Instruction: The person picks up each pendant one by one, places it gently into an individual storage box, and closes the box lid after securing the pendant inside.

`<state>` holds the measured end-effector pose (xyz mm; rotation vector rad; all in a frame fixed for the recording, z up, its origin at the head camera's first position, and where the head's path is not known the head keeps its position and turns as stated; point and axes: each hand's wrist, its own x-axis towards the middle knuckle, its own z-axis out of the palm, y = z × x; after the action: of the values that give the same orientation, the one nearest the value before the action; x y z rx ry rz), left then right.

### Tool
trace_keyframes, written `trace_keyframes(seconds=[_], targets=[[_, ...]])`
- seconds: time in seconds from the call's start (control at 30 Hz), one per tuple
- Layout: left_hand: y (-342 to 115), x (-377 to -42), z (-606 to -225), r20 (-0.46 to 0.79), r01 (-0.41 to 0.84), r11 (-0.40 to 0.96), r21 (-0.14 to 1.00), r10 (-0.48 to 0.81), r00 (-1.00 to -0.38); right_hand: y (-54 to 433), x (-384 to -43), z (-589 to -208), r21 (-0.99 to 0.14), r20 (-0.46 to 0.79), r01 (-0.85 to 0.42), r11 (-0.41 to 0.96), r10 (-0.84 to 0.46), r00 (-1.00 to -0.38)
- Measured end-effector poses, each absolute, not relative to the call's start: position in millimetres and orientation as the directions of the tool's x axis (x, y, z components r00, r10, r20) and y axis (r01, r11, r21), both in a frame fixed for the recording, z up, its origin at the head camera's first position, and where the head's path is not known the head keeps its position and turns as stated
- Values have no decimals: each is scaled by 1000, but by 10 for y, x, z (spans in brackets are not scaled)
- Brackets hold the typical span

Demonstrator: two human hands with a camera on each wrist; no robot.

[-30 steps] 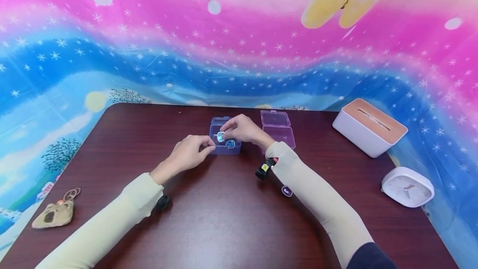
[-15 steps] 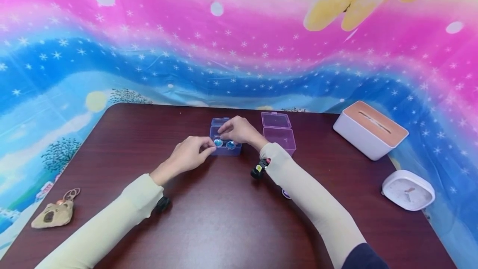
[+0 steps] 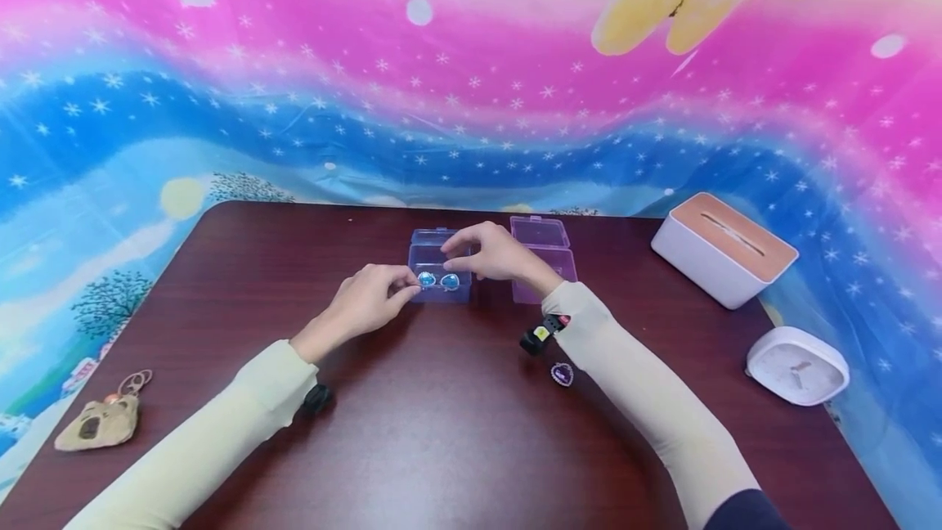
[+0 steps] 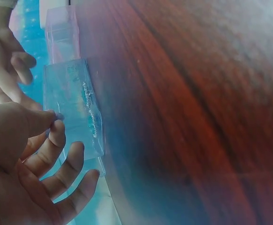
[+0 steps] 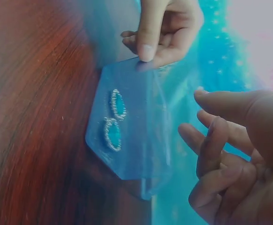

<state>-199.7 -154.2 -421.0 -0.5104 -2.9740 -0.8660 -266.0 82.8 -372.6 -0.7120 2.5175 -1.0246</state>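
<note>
A see-through blue plastic box (image 3: pixel 446 296) stands with its lid raised at the table's far side. Two blue gems with silvery beaded rims, a left one (image 5: pixel 118 104) and a right one (image 5: pixel 113 134), lie inside it, side by side. My left hand (image 3: pixel 371 298) pinches the box's left wall at the rim between thumb and forefinger, as the right wrist view shows. Over the right part of the box hovers my right hand (image 3: pixel 495 252), fingers loosely bent and holding nothing. A purple gem (image 3: pixel 562 374) with a pale beaded rim lies on the table beside my right sleeve.
Right of the blue box is a pink see-through box (image 3: pixel 540 231), lid up, partly behind my right hand. A white tissue box (image 3: pixel 724 250) with a wood-coloured top and a white clock (image 3: pixel 798 366) stand at the right. A plush keychain (image 3: pixel 99 422) lies at the left.
My right hand has let go of a blue gem, which now lies at the left in the blue box, and has drawn slightly right. My left hand keeps its place at the box.
</note>
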Motion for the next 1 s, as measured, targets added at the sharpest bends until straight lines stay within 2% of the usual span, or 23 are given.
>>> trace_keyframes(seconds=[0.4, 0.57, 0.83, 1.0], targets=[[-1562, -2008, -4184, 98, 323, 792, 518, 320, -942, 1479, -2297, -3539, -754, -33, -325, 571, -527, -849], [-1512, -2022, -4076, 183, 361, 769, 527, 312, -932, 1924, -2112, -3517, -781, -45, -273, 562, -487, -872], [-1105, -2035, -4034, 311, 507, 733, 455, 402, -861, 2514, -1936, -3711, -760, -111, -194, 620, -419, -901], [-722, -2056, -4019, 310, 575, 690, 439, 484, -818, 2758, -1900, -3840, -733, -153, -178, 657, -414, -897]])
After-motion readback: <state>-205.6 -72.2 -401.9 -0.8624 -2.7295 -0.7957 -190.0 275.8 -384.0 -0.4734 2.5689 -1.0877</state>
